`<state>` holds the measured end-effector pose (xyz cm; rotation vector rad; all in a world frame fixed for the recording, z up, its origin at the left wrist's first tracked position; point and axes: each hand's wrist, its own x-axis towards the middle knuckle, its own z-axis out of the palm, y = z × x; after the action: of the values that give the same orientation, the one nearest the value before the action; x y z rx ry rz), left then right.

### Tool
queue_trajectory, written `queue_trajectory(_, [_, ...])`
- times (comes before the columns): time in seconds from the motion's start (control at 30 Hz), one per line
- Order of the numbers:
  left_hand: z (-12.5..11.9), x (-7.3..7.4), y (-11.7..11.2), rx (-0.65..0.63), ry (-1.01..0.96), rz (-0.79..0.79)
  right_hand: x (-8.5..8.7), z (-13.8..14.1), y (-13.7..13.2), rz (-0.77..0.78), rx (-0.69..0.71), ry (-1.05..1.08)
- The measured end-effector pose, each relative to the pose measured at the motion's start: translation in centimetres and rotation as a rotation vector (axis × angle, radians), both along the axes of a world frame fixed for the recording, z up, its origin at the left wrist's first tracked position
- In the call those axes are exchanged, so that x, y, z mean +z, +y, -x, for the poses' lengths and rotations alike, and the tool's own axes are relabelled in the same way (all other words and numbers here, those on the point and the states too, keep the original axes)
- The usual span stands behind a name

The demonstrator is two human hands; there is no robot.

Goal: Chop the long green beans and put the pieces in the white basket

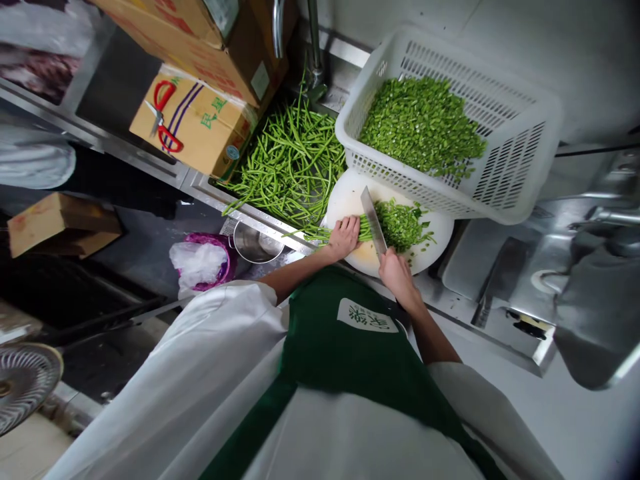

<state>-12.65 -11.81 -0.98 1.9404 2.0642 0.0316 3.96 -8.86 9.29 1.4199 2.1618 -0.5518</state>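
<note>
My left hand (343,237) presses down on a bundle of long green stems (325,233) lying across a round white cutting board (350,200), fingers curled over them. My right hand (395,270) grips the handle of a cleaver (373,220), whose blade stands on the stems just right of my left fingers. A heap of chopped green pieces (403,223) lies on the board to the right of the blade.
A white slotted basket (505,167) holding chopped greens sits behind the board. A pile of uncut green stems (290,160) fills the sink to the left. Cardboard boxes (200,120) with red scissors (165,117), a second cleaver (495,280), a fan (23,383).
</note>
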Motion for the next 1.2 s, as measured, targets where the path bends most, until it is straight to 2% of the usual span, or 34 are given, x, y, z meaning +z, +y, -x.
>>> queue_trajectory(0.1, [0.1,-0.1,-0.1,-0.018,-0.005,-0.002,-2.0,1.3,0.7,-0.004,-0.045,0.025])
queue_trajectory(0.2, [-0.1,-0.2,0.2,-0.009,0.019,-0.011,-3.0,1.0,2.0,0.008,-0.053,0.052])
queue_trajectory(0.3, [-0.7,0.1,0.8,0.002,0.035,-0.037,-2.5,-0.7,2.6,0.003,-0.058,0.039])
queue_trajectory(0.4, [-1.1,0.7,0.8,0.022,0.053,-0.048,-1.0,-2.1,1.9,-0.067,-0.057,0.026])
queue_trajectory(0.5, [-0.9,1.1,0.1,0.065,0.09,-0.019,0.8,-2.4,0.7,-0.091,-0.035,0.034])
queue_trajectory(0.6, [-0.7,0.7,-0.7,0.057,0.094,0.01,1.9,-1.8,-0.1,-0.026,-0.005,0.019])
queue_trajectory(0.67, [-0.6,0.2,-0.9,0.038,0.076,0.008,1.7,-1.3,0.0,0.01,0.004,0.005])
queue_trajectory(0.77, [-0.5,-0.5,-0.7,0.019,0.038,-0.007,0.1,-0.1,0.4,0.016,-0.005,0.008])
queue_trajectory(0.87, [-0.2,-0.4,-0.7,0.009,-0.002,-0.03,-1.9,1.2,0.9,-0.018,-0.031,0.031])
queue_trajectory(0.97, [-0.1,0.0,-0.9,0.044,-0.05,-0.109,-3.0,1.9,1.6,-0.035,-0.046,0.047])
queue_trajectory(1.07, [-0.3,0.0,-0.9,0.138,-0.116,-0.191,-2.7,1.6,2.2,-0.012,-0.042,0.038])
queue_trajectory(1.2, [-0.7,-0.8,-0.7,0.162,-0.139,-0.219,-0.7,0.4,1.7,-0.053,-0.035,0.007])
